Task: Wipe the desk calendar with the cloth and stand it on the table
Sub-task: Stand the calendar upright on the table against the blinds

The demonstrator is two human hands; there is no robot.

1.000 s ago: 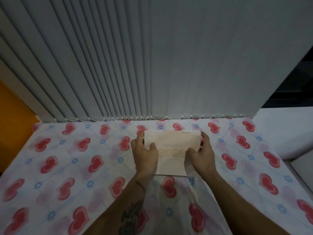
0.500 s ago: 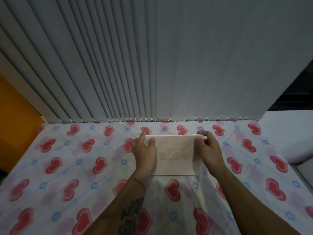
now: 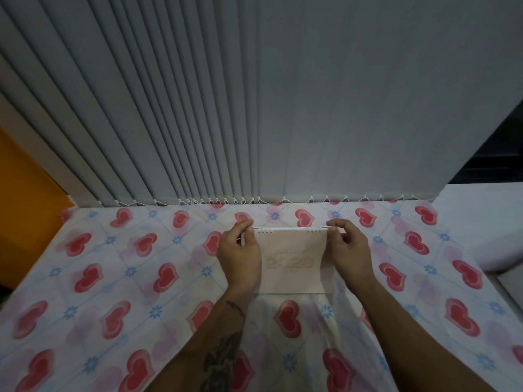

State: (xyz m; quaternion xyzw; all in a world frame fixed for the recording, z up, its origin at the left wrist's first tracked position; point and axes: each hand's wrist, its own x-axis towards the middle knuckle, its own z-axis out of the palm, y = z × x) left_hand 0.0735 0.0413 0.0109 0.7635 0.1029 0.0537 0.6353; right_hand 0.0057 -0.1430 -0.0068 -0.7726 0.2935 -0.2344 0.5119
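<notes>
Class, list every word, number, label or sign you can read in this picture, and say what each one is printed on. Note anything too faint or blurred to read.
"202" then a blurred last digit: large pale raised numerals on the front of the desk calendar, pinched at its top corners by the left hand and right hand.
A smaller line just above the numerals: too faint to read.
Heart-print tablecloth: no text.
Vertical blinds: no text.

Pale pink spiral-bound desk calendar [image 3: 293,258] is standing upright mid-table, cover reading 2026 facing near, white coil along top, base resting on heart-print table [image 3: 113,267].
</notes>
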